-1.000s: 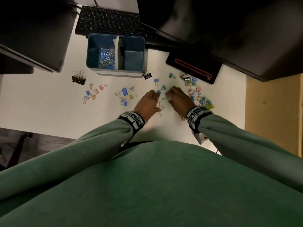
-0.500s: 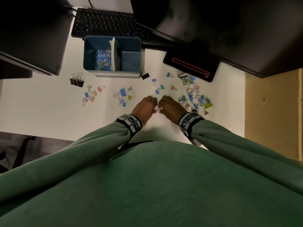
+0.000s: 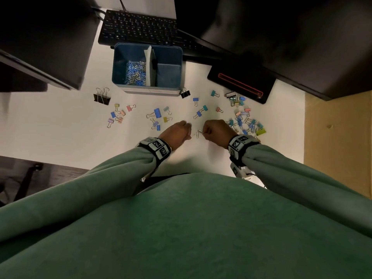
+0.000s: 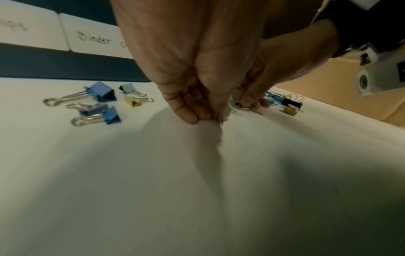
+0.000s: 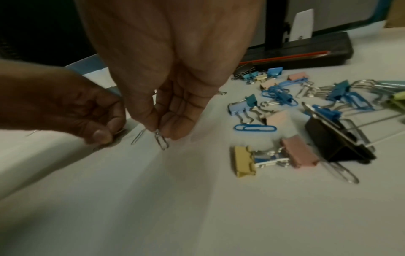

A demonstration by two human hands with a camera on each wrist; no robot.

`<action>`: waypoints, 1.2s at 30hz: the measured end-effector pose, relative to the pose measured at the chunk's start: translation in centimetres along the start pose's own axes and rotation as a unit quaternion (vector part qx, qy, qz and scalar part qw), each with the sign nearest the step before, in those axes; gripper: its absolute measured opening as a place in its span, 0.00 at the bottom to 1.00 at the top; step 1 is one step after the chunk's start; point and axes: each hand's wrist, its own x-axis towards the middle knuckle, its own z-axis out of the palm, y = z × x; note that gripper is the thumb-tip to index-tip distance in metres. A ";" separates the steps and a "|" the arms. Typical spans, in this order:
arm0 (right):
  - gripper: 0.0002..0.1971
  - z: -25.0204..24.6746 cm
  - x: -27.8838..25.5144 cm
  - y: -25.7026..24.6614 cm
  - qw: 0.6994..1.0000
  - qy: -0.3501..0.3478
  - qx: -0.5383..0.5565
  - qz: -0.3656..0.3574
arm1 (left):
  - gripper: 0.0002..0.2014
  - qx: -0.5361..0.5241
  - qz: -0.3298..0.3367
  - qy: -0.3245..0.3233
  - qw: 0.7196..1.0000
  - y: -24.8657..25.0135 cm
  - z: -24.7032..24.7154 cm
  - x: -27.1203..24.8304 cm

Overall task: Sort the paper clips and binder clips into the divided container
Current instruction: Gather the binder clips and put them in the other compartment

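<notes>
shiny wire paper clip (image 5: 161, 143), matt white table (image 5: 197, 207)

bare table (image 3: 60, 141) near the body; binder clips (image 3: 244, 121) crowding the right

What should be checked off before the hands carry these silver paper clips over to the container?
1. Right hand pinches a silver paper clip: ok.
2. Left hand pinches something small and metallic at its fingertips: ok; which clip it is, cannot tell.
3. Loose silver clip lying between the hands is gathered: not ok.
4. Left compartment of the divided container already holds paper clips, so it is the target: ok.
5. Right compartment holds no binder clips yet: cannot tell, its floor looks bare but dim.
6. Path to the container is free of the blue binder clip: cannot tell.
</notes>
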 end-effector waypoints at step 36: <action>0.05 1.2 -1.4 0.1 0.985 -0.029 -0.168 -0.037 | 0.15 0.097 -0.075 0.029 0.992 2.1 0.7 -0.7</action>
